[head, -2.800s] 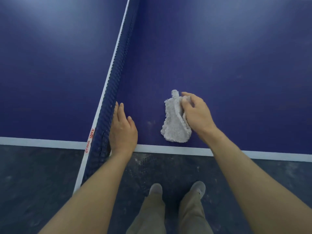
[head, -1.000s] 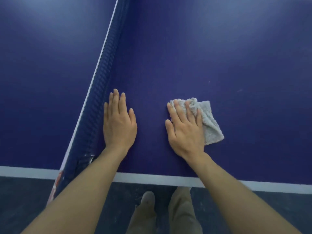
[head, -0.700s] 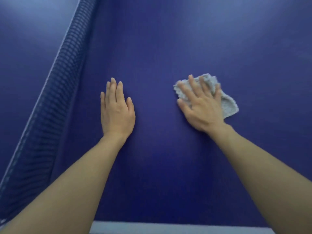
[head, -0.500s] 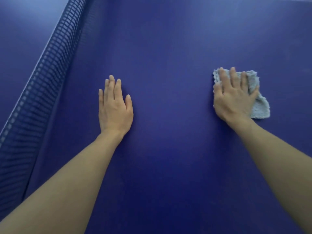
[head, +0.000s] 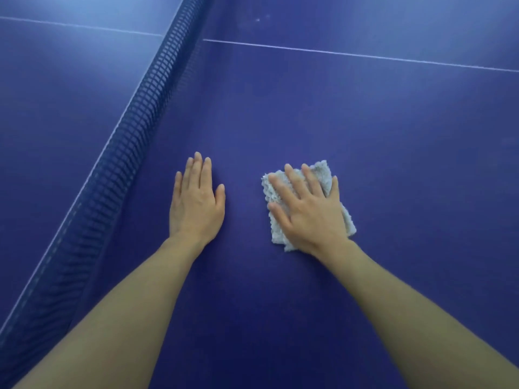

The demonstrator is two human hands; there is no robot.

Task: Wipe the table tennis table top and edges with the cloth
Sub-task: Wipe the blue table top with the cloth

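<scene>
The dark blue table tennis table top [head: 379, 130] fills the view. A small folded white terry cloth [head: 323, 172] lies flat on it, right of the net. My right hand [head: 306, 209] presses on the cloth with fingers straight and spread, covering most of it. My left hand [head: 196, 200] rests flat on the bare table top, fingers together, between the net and the cloth.
The dark blue net [head: 134, 130] runs diagonally from the top centre to the bottom left. A thin white centre line [head: 365, 56] crosses the table farther away. The table's near edge is out of view.
My right hand has slid the cloth back to the left, closer to my left hand. The view has tilted up, so the white centre line now shows. My left hand stays flat on the table.
</scene>
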